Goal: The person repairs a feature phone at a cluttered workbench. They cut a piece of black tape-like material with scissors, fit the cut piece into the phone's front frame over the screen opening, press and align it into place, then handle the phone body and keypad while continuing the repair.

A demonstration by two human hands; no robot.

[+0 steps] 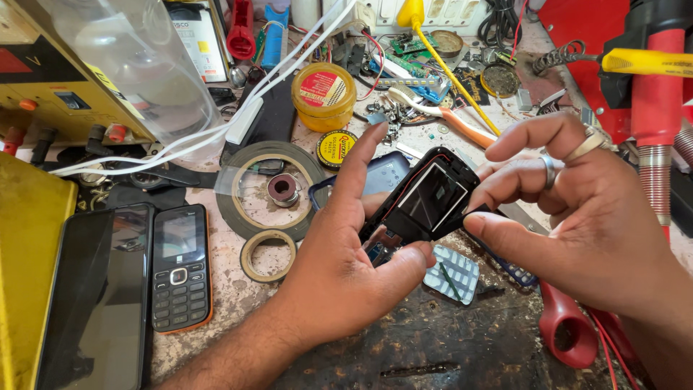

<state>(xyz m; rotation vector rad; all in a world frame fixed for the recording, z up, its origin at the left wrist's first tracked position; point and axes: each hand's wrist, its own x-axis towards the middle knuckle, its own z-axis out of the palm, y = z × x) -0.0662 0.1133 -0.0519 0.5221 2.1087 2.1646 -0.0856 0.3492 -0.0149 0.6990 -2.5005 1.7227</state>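
My left hand (339, 267) grips a small black opened phone body (426, 202) from below, thumb on its lower edge and forefinger stretched up beside it. The phone's bare screen frame faces up. My right hand (577, 209), with rings on two fingers, pinches the phone's right edge between thumb and fingers. Under the hands lies a grey keypad mat (451, 274) on the dark worn bench. A blue phone cover (386, 177) rests just behind my left forefinger.
A keypad phone (179, 267) and a black smartphone (97, 296) lie at the left. Tape rolls (268, 189), a yellow paste jar (323, 95), circuit boards (411, 47), white cables, a yellow box (43, 87) and a red tool handle (567, 332) crowd the bench.
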